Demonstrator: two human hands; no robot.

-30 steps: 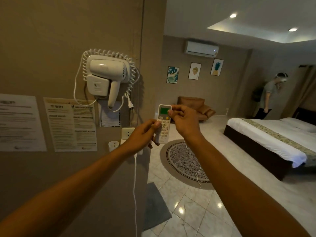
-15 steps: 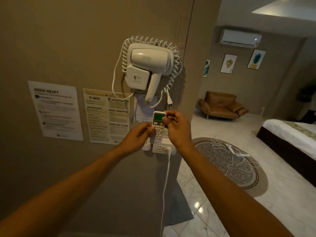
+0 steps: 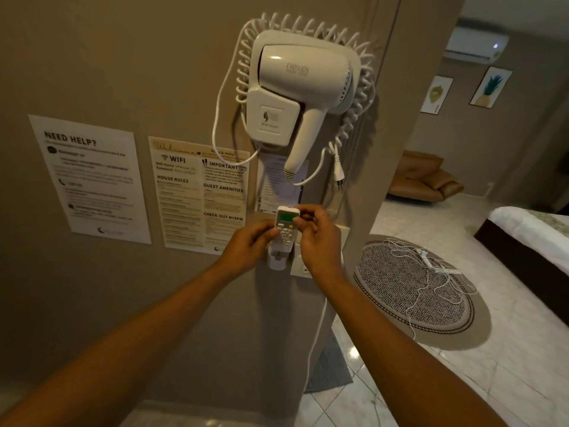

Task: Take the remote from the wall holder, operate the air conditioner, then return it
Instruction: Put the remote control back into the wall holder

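A small white remote (image 3: 286, 227) with a green display is upright against the beige wall, its lower end inside the white wall holder (image 3: 276, 261). My left hand (image 3: 246, 248) grips its left side near the buttons. My right hand (image 3: 317, 238) pinches its upper right edge beside the display. The white air conditioner (image 3: 475, 43) hangs high on the far wall at the upper right, a small light showing on it.
A white wall-mounted hair dryer (image 3: 295, 97) with a coiled cord hangs just above my hands. Printed notices (image 3: 200, 192) cover the wall to the left. A socket plate (image 3: 303, 268) with a white cable sits beside the holder. A round rug (image 3: 412, 291), brown chair (image 3: 421, 177) and bed (image 3: 529, 232) lie to the right.
The view swung left from the room to the wall and came closer. Both hands carried the remote down to the wall holder, and its lower end now sits inside it.
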